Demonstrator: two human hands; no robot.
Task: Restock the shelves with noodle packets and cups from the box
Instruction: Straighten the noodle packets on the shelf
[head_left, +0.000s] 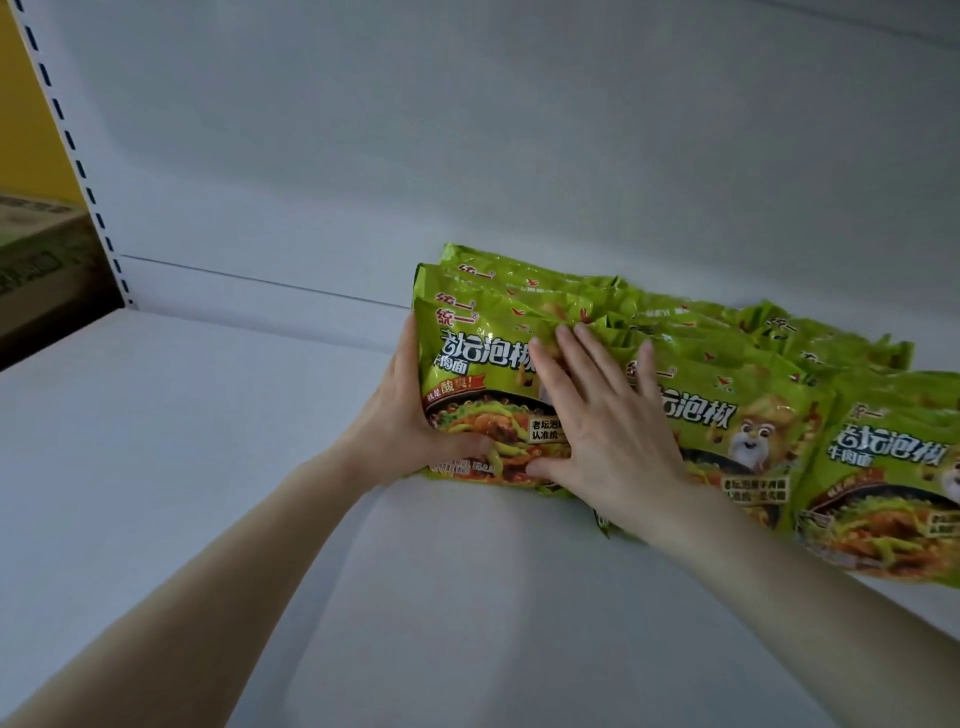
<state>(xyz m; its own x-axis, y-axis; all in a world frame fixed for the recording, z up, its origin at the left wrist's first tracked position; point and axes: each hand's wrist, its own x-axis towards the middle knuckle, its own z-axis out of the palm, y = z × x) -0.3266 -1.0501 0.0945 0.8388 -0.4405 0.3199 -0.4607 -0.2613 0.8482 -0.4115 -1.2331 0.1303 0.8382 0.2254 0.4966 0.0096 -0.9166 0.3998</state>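
Note:
Several green noodle packets lean in rows on the white shelf (208, 467). The front packet of the left row (478, 364) is held at its left edge by my left hand (410, 410), thumb on its lower front. My right hand (602, 410) lies flat with fingers spread across that packet's right side and the middle row's front packet (737, 415). A third row's front packet (883, 493) stands at the far right. No noodle cups are in view.
The shelf's white back panel (467, 156) rises behind the packets. A slotted upright (67, 145) stands at the left, with a cardboard box (36, 260) beyond it on the neighbouring shelf. Bare shelf surface lies left of and in front of the packets.

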